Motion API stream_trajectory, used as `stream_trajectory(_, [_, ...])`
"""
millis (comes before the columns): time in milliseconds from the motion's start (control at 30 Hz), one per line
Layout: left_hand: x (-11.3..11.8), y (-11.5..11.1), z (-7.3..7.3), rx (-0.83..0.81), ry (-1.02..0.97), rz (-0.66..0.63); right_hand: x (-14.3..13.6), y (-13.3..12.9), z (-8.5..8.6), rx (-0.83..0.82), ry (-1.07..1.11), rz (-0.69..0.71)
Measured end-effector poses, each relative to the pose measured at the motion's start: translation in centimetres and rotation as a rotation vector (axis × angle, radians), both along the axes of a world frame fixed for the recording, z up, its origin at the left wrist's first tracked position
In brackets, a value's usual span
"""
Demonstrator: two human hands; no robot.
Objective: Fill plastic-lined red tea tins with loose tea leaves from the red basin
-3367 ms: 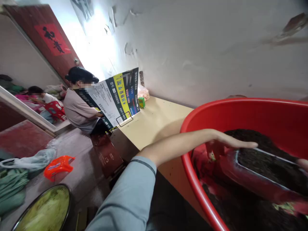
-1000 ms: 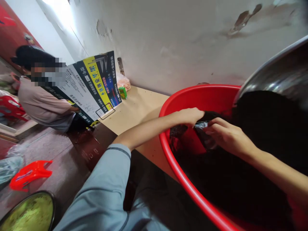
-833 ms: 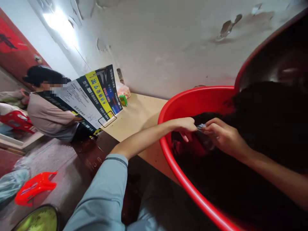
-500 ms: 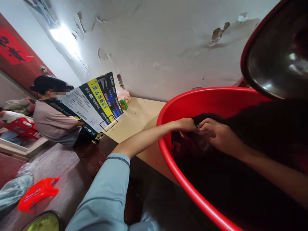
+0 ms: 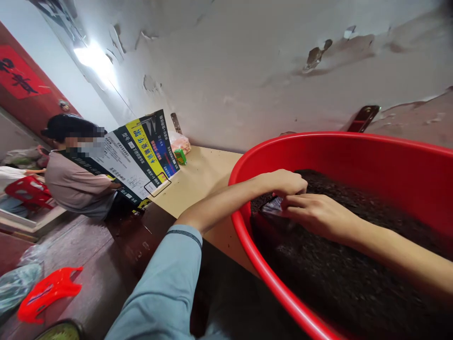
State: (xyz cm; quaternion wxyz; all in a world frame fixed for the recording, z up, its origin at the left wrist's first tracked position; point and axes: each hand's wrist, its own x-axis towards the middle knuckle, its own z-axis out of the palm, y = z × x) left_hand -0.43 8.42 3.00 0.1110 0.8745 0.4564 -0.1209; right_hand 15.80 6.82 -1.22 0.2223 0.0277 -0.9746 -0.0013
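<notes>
A large red tub (image 5: 249, 231) holds dark, loose, flaky material (image 5: 339, 274). Inside it, near the left wall, my left hand (image 5: 288, 182) is closed, its fingers curled down. Just below and touching it, my right hand (image 5: 314, 212) pinches a clear plastic bag (image 5: 273, 208), which hangs over the dark material. Whether the left fingers also grip the bag is hidden behind the knuckles.
A tan table (image 5: 198, 182) stands left of the tub, with a small green box (image 5: 180, 157) and a large printed carton (image 5: 138, 156). Farther left sits a person (image 5: 71, 174). A red plastic piece (image 5: 51, 290) lies at lower left.
The round dark object with a red rim at upper right has gone from view, and the tub's contents show more brightly. Both hands have come closer together, the right one now under the left.
</notes>
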Motion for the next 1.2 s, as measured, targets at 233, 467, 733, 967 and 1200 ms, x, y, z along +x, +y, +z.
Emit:
stream_trajectory(233, [-2.0, -2.7, -0.2, -0.026, -0.167, 0.382, 2.4, -1.2, -1.0, 0.332, 0.085, -0.028])
stream_trajectory(467, [-3.4, -5.7, -0.5, -0.136, -0.382, 0.680, 2.7, -5.5, -3.5, 0.165, 0.035, -0.373])
stream_trajectory(733, [-4.2, -8.3, -1.3, -0.167, -0.507, 0.803, 2.7, -4.4, -2.8, 0.112, -0.204, -0.296])
stream_trajectory(967, [-3.1, -11.6, 1.0, -0.133, -0.258, 0.535, 6.1, 1.4, -1.1, 0.058, -0.312, 0.038])
stream_trajectory(1200, [-1.3, -8.2, -2.4, 0.066, 0.000, -0.159, 7.6, 1.4, 1.3, -0.351, -0.311, -0.221])
